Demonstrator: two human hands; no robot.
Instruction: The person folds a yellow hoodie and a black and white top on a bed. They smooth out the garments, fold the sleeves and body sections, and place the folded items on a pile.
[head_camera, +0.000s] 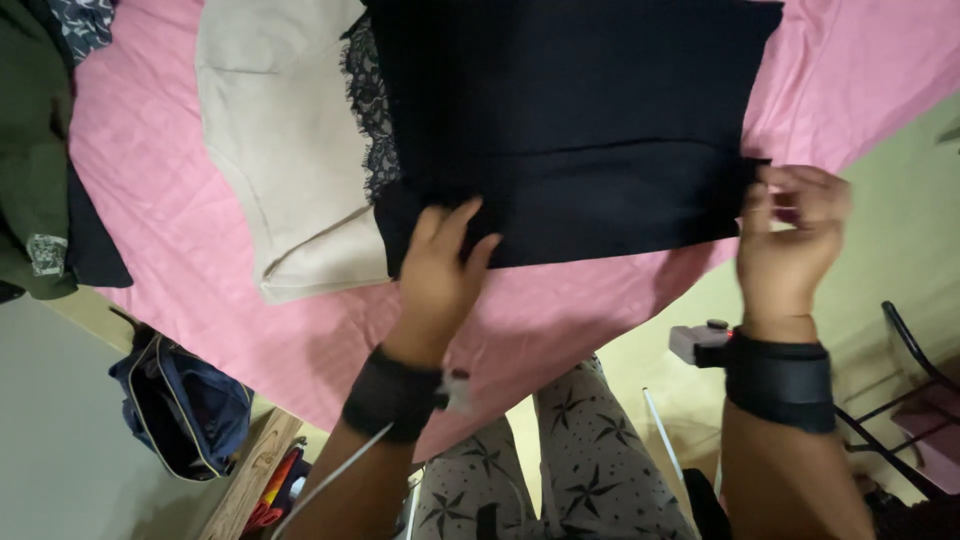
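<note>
The left hand (440, 262) is lying flat, fingers spread, pressing the near edge of a black garment (570, 120) — the right hand (790, 235) is pinching its right corner between curled fingers. The garment is resting on a pink bedsheet (160, 190), overlapping a beige garment (280, 140) beyond.

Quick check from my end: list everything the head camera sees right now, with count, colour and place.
Black garment: one, black, spread on the bed, centre.
Beige garment: one, beige, left of the black one.
Lace trim: one, black, between the two.
Bedsheet: one, pink, underneath.
Green clothing: one, dark green, far left.
Bag: one, navy, floor lower left.
Chair: one, black frame, right edge.
Left hand: flat on the black hem.
Right hand: pinching the hem's right corner.
</note>
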